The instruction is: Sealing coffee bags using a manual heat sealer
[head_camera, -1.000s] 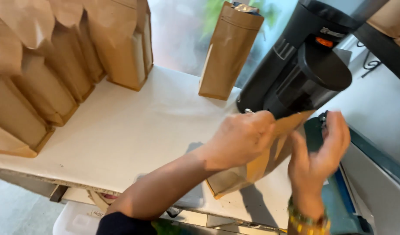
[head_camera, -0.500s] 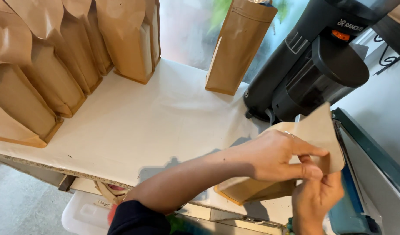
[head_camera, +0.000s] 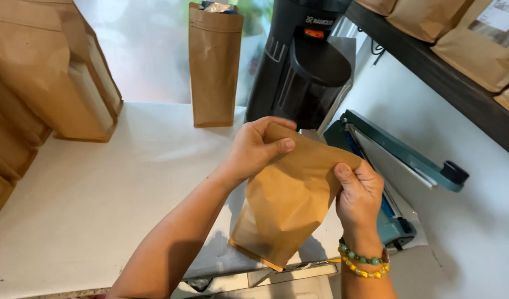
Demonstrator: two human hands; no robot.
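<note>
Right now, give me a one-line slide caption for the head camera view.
Both hands, left hand and right hand, grip the top of a brown paper pouch beside a teal heat sealer.

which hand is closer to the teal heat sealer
Right. The right hand grips the right edge of the brown paper bag, just in front of the teal heat sealer. The left hand holds the bag's top left corner, farther from it.
</note>
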